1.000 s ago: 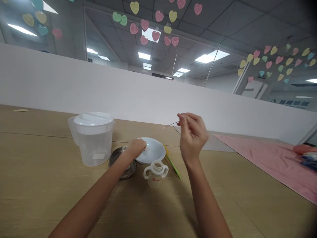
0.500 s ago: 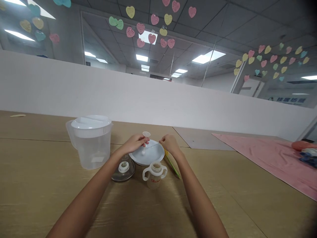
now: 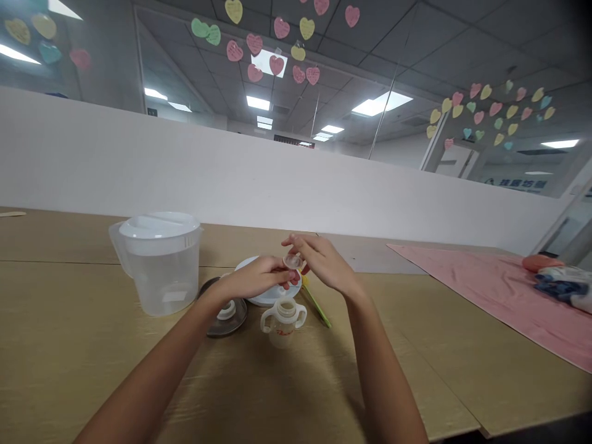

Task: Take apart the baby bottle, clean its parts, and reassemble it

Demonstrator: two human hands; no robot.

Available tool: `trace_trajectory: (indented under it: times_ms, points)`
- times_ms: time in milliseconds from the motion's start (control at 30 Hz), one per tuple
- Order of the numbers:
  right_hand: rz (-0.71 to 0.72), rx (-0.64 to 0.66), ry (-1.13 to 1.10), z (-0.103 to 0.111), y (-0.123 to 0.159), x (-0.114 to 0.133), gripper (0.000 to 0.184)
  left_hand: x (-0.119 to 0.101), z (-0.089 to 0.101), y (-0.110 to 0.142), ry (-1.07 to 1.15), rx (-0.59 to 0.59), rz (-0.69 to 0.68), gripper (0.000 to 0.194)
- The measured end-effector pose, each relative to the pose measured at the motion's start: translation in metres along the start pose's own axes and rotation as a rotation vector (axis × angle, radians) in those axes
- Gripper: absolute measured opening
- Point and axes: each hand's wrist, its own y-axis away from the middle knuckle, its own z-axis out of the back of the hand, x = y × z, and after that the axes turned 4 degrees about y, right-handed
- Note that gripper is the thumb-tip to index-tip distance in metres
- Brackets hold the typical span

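Note:
My left hand [image 3: 263, 276] pinches a small clear bottle nipple [image 3: 293, 262], its round flange facing up, above a white bowl [image 3: 259, 297]. From the right, my right hand [image 3: 321, 259] has its fingers curved around the nipple's rim; whether a thin stick is still in them I cannot tell. Below the hands stands a clear baby bottle [image 3: 282, 324] with two white handles and an open neck. To its left, a white bottle collar [image 3: 226, 310] lies on a dark round metal lid [image 3: 231, 327], partly behind my left forearm. The bowl is partly covered by my hands.
A clear plastic pitcher [image 3: 161, 271] with a white lid stands at the left. A green-handled brush [image 3: 319, 308] lies right of the bowl. Farther right, a pink cloth [image 3: 472, 290] spreads over the table, with bundled fabric [image 3: 562, 280] on it. A white low wall [image 3: 277, 185] runs behind.
My right hand has moved left from beside the bowl, where it held a thin stick, and now meets the nipple in my left hand. My left hand has shifted right. The camera view has turned slightly.

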Motion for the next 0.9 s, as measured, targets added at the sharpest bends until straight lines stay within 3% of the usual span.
trace_trajectory:
  times_ms: [100, 200, 400, 733, 833, 900]
  points:
    - [0.004, 0.016, 0.199, -0.003, 0.008, 0.010, 0.041, 0.004, -0.004, -0.003, -0.034, 0.011, 0.031, 0.023]
    - [0.001, 0.017, 0.312, -0.006, 0.010, 0.012, 0.044, 0.007, -0.005, -0.004, -0.050, 0.047, 0.029, 0.020]
    - [0.107, -0.046, 0.341, -0.004, 0.019, 0.020, 0.050, -0.003, -0.002, 0.000, -0.101, 0.011, -0.034, 0.017]
    - [0.148, -0.052, 0.356, -0.001, 0.028, 0.026, 0.046, -0.015, -0.004, 0.004, -0.096, 0.037, -0.038, 0.017]
    - [0.155, -0.013, 0.406, -0.002, 0.029, 0.024, 0.042, -0.017, 0.001, 0.010, -0.212, 0.076, 0.036, 0.017]
    - [0.169, 0.025, 0.451, -0.004, 0.028, 0.021, 0.038, -0.010, 0.006, 0.013, -0.380, 0.055, 0.173, 0.017]
